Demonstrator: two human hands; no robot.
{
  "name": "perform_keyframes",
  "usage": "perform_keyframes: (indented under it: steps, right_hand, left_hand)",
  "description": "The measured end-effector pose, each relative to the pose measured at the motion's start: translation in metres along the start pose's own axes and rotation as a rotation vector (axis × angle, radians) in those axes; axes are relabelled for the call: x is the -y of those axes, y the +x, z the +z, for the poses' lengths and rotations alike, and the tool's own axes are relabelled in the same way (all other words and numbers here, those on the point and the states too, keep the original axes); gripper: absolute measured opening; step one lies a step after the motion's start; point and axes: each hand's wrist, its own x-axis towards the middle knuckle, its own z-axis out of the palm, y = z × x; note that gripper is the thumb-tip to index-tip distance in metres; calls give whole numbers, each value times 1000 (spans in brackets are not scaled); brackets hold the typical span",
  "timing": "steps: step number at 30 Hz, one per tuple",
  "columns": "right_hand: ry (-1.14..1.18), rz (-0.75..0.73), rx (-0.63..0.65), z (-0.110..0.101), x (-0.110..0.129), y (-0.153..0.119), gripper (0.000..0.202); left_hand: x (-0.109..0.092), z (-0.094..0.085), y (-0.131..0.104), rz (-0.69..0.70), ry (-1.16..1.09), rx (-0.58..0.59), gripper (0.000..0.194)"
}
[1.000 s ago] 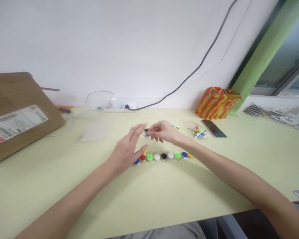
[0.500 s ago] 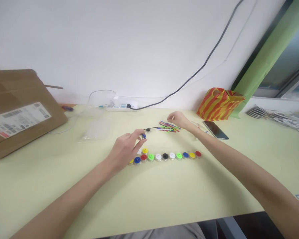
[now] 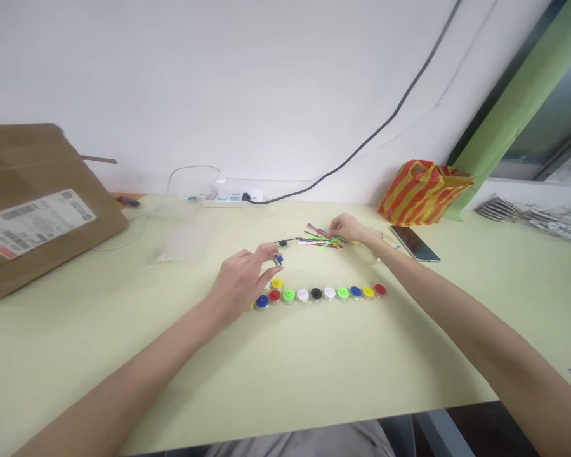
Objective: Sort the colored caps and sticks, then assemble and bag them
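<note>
My left hand (image 3: 235, 276) pinches a small blue plastic piece (image 3: 278, 259) between thumb and forefinger, above the table. A small black-capped disc (image 3: 283, 244) with a thin black strip lies just past the fingertips. My right hand (image 3: 347, 226) is closed at the right end of a pile of thin coloured plastic strips (image 3: 320, 237); the fingertips are partly hidden, so what they hold cannot be made out. Nearer to me runs a row of small round pieces (image 3: 316, 294) with coloured caps and clear bases, its left end partly covered by my left hand.
A cardboard box (image 3: 42, 216) stands at the left, near a clear plastic bag (image 3: 181, 242). A power strip (image 3: 233, 198) with a black cable lies by the wall. At the right are a phone (image 3: 415, 244), a striped bag (image 3: 421, 193) and bundled material (image 3: 533, 220).
My right hand has shifted slightly right along the strips. My left hand stays nearly in place with the blue piece, which shows a little more. The view has tilted slightly.
</note>
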Motion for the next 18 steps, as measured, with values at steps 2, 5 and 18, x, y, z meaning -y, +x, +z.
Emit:
perform_keyframes:
  steps: [2,5,18]
  right_hand:
    - [29,2,-7,0,1,-2,13]
    - [85,5,-43,-1,4,-8,13]
    - [680,-217,-86,3,108,-90,43]
  left_hand:
    - [0,-1,0,5,6,-10,19]
    - [0,-3,1,12,28,-11,19]
    - [-6,-6,2,112,-37,-126,15]
